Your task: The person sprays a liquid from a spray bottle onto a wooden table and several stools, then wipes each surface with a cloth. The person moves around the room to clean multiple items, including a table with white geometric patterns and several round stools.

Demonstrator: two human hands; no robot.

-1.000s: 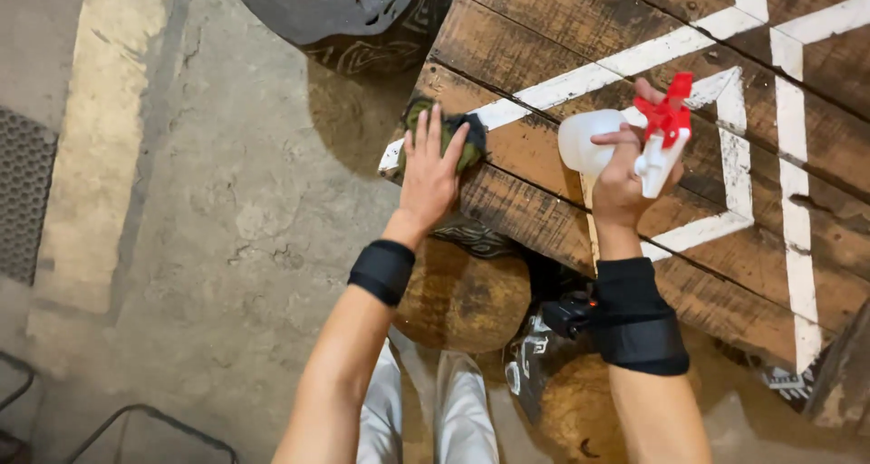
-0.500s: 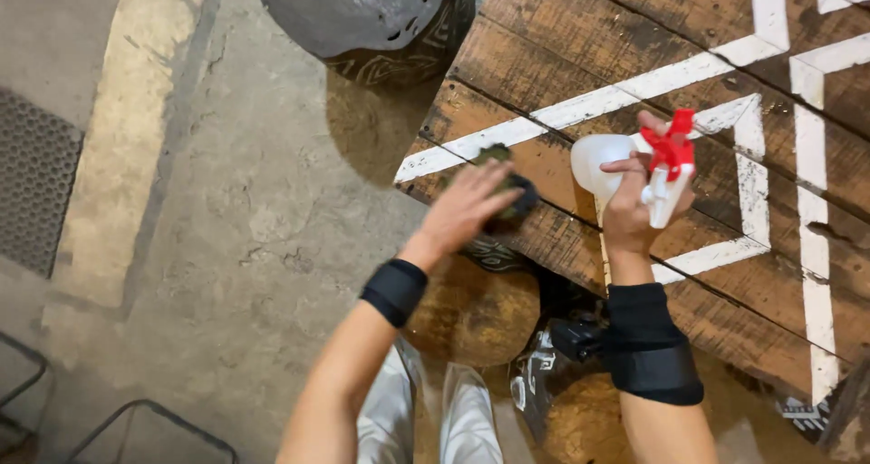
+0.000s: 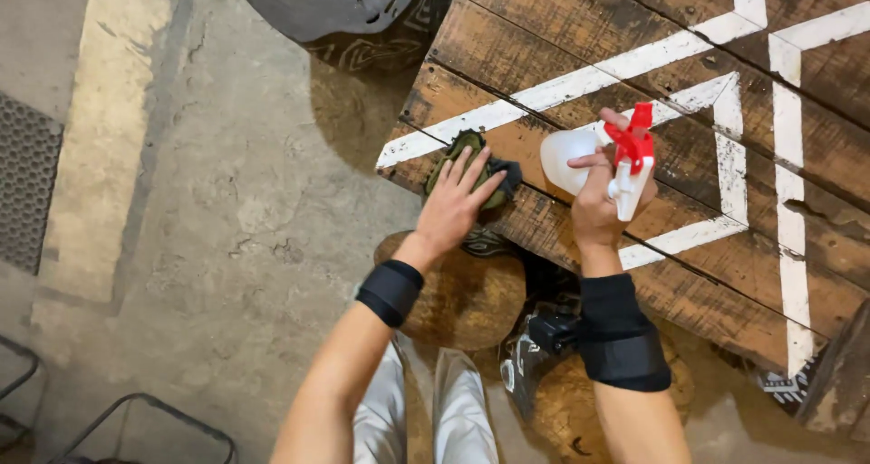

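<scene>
**Hands on cloth and sprayer**

Left hand (image 3: 453, 212) flat, fingers spread, pressing cloth (image 3: 471, 160) at table (image 3: 544, 38) edge. Right hand (image 3: 600, 212) closed round sprayer (image 3: 625, 160), just right of cloth, nozzle aimed away.

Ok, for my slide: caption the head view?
Left hand presses cloth on painted wooden tabletop; right hand holds spray bottle.

The table (image 3: 689, 111) is rough, worn wood with matt white painted lines. The bottle (image 3: 566, 156) is smooth translucent plastic, its trigger (image 3: 634, 142) glossy red. The cloth (image 3: 467, 160) looks soft; the floor (image 3: 227, 201) is rough concrete.
</scene>
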